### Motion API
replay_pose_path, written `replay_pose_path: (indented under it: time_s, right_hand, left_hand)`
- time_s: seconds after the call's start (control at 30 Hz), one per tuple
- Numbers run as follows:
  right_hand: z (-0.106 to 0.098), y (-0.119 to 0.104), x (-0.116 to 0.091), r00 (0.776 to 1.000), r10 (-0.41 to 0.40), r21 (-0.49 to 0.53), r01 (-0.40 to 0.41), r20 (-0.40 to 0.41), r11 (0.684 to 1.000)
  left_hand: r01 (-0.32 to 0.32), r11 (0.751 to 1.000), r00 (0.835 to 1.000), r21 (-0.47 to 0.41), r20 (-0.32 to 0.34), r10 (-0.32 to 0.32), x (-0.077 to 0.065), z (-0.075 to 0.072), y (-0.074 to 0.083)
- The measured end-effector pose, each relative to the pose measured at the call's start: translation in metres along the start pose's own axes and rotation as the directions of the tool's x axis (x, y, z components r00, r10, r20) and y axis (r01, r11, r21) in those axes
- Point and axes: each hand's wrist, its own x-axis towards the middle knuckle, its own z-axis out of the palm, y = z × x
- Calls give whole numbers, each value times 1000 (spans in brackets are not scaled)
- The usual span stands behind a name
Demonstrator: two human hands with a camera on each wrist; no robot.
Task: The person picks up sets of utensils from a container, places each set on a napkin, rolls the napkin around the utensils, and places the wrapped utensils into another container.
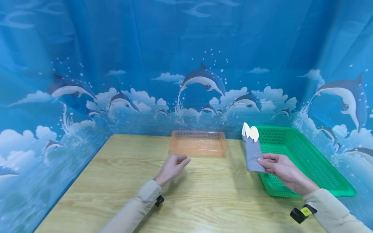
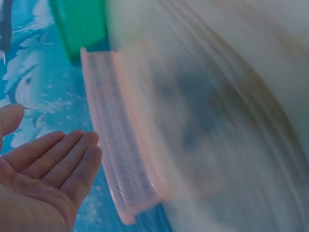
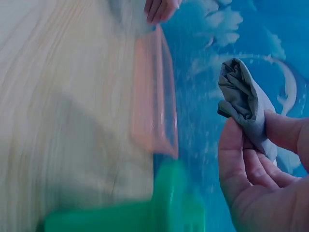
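Note:
My right hand [image 1: 281, 170] pinches the lower side of a grey cloth pouch [image 1: 253, 155] between thumb and fingers. Two white rounded ends [image 1: 250, 132] that look like utensil heads stick out of its top. The pouch stands nearly upright in the air, overlapping the left edge of the green basket [image 1: 309, 155] in the head view. Its folded, bunched lower end [image 3: 239, 92] faces the camera in the right wrist view. With nothing in it, my left hand [image 1: 172, 168] hovers over the table just in front of the orange basket [image 1: 199, 144], fingers fairly straight and palm visible [image 2: 48, 179] from the wrist.
A wood-grain table [image 1: 122, 181] spans the workspace. The shallow orange basket sits at its back edge, the larger green one at the right. A blue curtain [image 1: 186, 38] printed with dolphins hangs behind and at both sides.

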Motion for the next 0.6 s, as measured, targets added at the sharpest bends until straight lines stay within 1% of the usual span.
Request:
replay_pose_path:
  time_s: [0.07,0.23,0.33,0.47,0.6]
  right_hand:
    - [-12,7,-4,1000,9,-1,-9,12,1000]
    - [-40,20,-12,999,31,-11,-31,24,999]
    - [-52,26,-12,999,44,-61,-43,21,997]
    - [-67,35,-9,998,70,-118,-69,3,991]
    - [-78,46,-4,994,110,-133,-105,30,986]
  left_hand:
    - [-26,999,1000,41,-9,26,0,-3,-7]
    - [-68,994,998,85,-2,69,-2,-10,-20]
    - [-44,995,999,87,-3,45,-5,-14,-25]
    - [18,997,1000,69,-24,-16,-9,-19,-28]
    - [58,996,998,67,-29,-56,-11,-22,-32]
